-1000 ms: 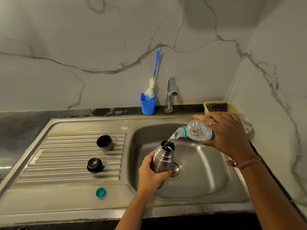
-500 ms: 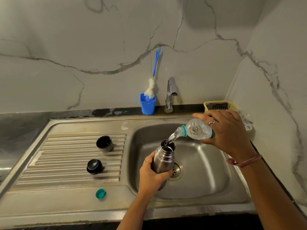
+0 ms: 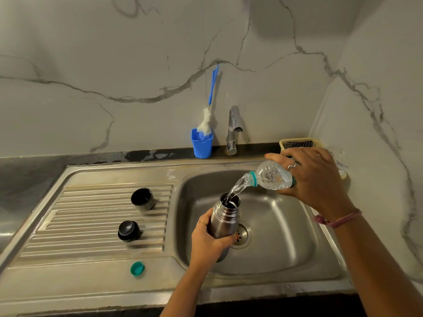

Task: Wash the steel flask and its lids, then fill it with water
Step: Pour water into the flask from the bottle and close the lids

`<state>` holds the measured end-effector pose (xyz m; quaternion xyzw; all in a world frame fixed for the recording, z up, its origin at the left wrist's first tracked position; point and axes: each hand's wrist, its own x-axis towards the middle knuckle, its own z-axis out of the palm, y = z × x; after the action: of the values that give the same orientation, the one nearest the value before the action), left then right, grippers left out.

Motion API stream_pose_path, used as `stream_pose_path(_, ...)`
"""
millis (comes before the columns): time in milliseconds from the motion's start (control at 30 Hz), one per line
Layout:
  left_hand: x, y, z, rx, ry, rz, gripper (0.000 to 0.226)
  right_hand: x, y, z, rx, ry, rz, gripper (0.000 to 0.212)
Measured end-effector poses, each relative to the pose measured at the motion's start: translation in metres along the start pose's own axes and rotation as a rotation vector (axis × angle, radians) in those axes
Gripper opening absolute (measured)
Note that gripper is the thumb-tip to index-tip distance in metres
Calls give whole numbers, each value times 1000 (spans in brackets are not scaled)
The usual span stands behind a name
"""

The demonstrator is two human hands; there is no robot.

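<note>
My left hand [image 3: 209,241] grips the steel flask [image 3: 225,216] upright over the sink basin [image 3: 286,236], its mouth open. My right hand [image 3: 313,177] holds a clear plastic bottle [image 3: 271,176] tipped to the left, and water streams from its neck into the flask's mouth. On the ribbed drainboard [image 3: 91,216] the steel cup lid [image 3: 142,199] lies with its dark opening showing. The black inner stopper [image 3: 128,231] stands in front of it. The bottle's teal cap [image 3: 137,268] lies on the sink's front rim.
A blue holder [image 3: 202,144] with a bottle brush [image 3: 209,110] stands against the marble wall beside the tap [image 3: 233,129]. A yellow basket [image 3: 297,143] sits at the back right, partly behind my right hand. The drain [image 3: 243,234] is just behind the flask.
Water keeps pouring from the bottle into the flask. Both hands hold almost the same positions; the lids and cap have not moved.
</note>
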<state>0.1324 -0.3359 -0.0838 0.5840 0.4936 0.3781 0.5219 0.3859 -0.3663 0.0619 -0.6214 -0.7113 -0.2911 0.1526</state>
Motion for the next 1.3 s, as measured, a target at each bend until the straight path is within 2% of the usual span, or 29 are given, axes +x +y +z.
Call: stream_pose_path(1300,4,-5,-2,7,-14,8,80,5,2,0,-93,34,-52,76)
